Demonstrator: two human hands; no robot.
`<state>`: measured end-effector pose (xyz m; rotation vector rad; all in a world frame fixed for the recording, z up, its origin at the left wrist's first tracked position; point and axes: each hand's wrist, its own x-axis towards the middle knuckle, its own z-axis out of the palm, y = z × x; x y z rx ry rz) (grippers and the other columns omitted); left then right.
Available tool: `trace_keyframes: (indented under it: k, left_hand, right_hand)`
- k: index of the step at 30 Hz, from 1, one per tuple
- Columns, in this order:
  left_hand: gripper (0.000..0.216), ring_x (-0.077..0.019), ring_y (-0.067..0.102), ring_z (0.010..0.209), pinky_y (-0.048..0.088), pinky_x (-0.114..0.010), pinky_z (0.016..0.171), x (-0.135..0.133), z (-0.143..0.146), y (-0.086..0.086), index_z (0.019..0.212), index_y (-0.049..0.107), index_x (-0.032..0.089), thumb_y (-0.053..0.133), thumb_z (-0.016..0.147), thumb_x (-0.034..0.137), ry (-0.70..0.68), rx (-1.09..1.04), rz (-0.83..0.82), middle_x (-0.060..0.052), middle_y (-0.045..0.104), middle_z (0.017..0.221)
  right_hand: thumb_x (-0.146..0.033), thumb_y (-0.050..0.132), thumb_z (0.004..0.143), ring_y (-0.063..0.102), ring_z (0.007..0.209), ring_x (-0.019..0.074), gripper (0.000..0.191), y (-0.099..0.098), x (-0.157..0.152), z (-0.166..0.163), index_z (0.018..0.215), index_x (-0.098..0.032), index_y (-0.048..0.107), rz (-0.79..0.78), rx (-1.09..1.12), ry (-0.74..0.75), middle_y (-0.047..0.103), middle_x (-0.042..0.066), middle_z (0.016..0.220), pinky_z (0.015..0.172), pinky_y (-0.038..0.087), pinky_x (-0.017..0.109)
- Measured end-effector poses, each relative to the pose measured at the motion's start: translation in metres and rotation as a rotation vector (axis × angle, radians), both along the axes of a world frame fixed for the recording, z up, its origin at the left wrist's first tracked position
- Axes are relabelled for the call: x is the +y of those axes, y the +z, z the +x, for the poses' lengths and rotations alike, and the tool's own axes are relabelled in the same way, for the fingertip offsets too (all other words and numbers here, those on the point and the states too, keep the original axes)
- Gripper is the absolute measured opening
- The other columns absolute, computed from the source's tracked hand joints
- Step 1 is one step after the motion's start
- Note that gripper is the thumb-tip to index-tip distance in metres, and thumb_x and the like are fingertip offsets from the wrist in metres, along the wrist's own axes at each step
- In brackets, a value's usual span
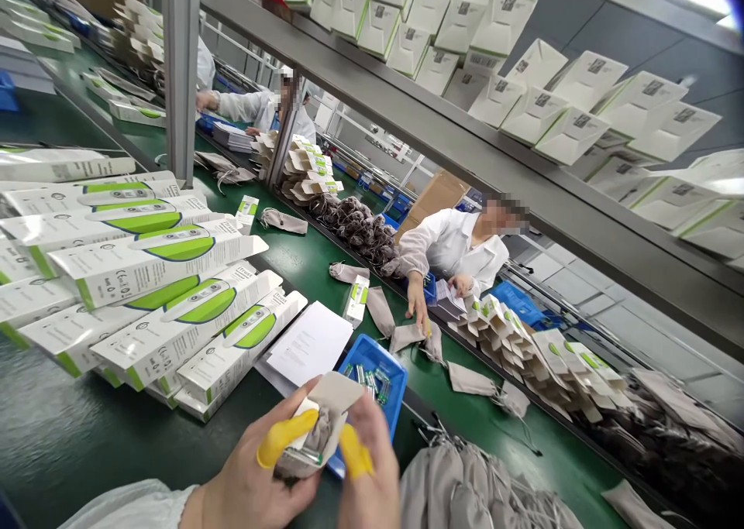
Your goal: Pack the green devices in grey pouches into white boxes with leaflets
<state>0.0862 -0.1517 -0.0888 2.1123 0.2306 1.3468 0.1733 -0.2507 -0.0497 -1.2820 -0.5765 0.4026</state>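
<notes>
My left hand and my right hand both grip a small open white carton low in the middle of the view. A yellow finger cot covers one finger of each hand. A grey cloth pouch sits inside the carton's open end, pressed by my fingers. Just behind the carton lies a blue tray with several small batteries in it. A pile of grey drawstring pouches lies right of my hands.
White-and-green product boxes are stacked on the green belt at left, with paper sheets beside them. Across the belt a person in white reaches toward pouches. Folded cartons and a metal shelf of boxes stand opposite.
</notes>
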Motion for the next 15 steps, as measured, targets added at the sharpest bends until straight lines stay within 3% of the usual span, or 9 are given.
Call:
trace_keyframes:
  k: [3, 5, 8, 10, 12, 15]
  left_hand:
    - [0.077, -0.0304, 0.049, 0.121, 0.045, -0.041, 0.101, -0.003, 0.000, 0.011, 0.139, 0.022, 0.014, 0.057, 0.071, 0.013, 0.130, 0.011, 0.154, -0.018, 0.047, 0.132]
    - [0.075, -0.0293, 0.055, 0.116, 0.049, -0.039, 0.097, -0.005, -0.001, 0.017, 0.138, 0.023, 0.015, 0.057, 0.071, 0.015, 0.110, 0.060, 0.101, -0.018, 0.052, 0.127]
    - [0.073, -0.0251, 0.062, 0.107, 0.054, -0.034, 0.089, -0.009, -0.002, 0.021, 0.137, 0.021, 0.020, 0.056, 0.073, 0.018, 0.041, 0.150, -0.101, -0.015, 0.057, 0.123]
    - [0.074, -0.0250, 0.060, 0.111, 0.054, -0.035, 0.090, -0.010, -0.002, 0.019, 0.137, 0.020, 0.024, 0.058, 0.073, 0.020, 0.025, 0.151, -0.208, -0.014, 0.054, 0.128]
    - [0.077, -0.0258, 0.056, 0.116, 0.051, -0.038, 0.094, -0.010, -0.001, 0.017, 0.137, 0.019, 0.028, 0.060, 0.073, 0.022, -0.001, 0.129, -0.248, -0.013, 0.048, 0.134]
    - [0.076, -0.0258, 0.055, 0.117, 0.048, -0.041, 0.097, -0.009, 0.002, 0.018, 0.138, 0.018, 0.032, 0.057, 0.074, 0.018, -0.059, 0.113, -0.270, -0.011, 0.043, 0.140]
  right_hand:
    - [-0.037, 0.074, 0.069, 0.065, 0.088, 0.0143, 0.034, 0.015, 0.016, -0.011, 0.099, -0.025, 0.064, 0.109, 0.360, 0.318, 0.070, 0.000, 0.095, 0.077, 0.051, 0.022]
    - [-0.031, 0.072, 0.072, 0.065, 0.078, 0.0099, 0.027, 0.022, 0.024, -0.018, 0.098, -0.027, 0.064, 0.154, 0.331, 0.370, 0.069, -0.004, 0.087, 0.071, 0.051, 0.018]
    - [-0.024, 0.065, 0.079, 0.064, 0.087, 0.0101, 0.023, 0.022, 0.022, -0.014, 0.101, -0.031, 0.063, 0.085, -0.142, 0.281, 0.068, -0.003, 0.097, 0.076, 0.051, 0.018]
    - [-0.030, 0.064, 0.080, 0.061, 0.103, 0.0164, 0.032, 0.020, 0.013, -0.001, 0.112, -0.031, 0.060, 0.040, -0.604, 0.224, 0.064, 0.002, 0.113, 0.088, 0.049, 0.025]
    - [-0.043, 0.061, 0.081, 0.055, 0.114, 0.0233, 0.048, 0.020, 0.004, 0.012, 0.125, -0.026, 0.053, 0.024, -0.995, 0.262, 0.058, 0.009, 0.125, 0.096, 0.046, 0.034]
    - [-0.037, 0.054, 0.086, 0.055, 0.114, 0.0246, 0.050, 0.025, -0.001, 0.021, 0.132, -0.018, 0.046, -0.028, -1.310, 0.251, 0.059, 0.013, 0.123, 0.096, 0.048, 0.037]
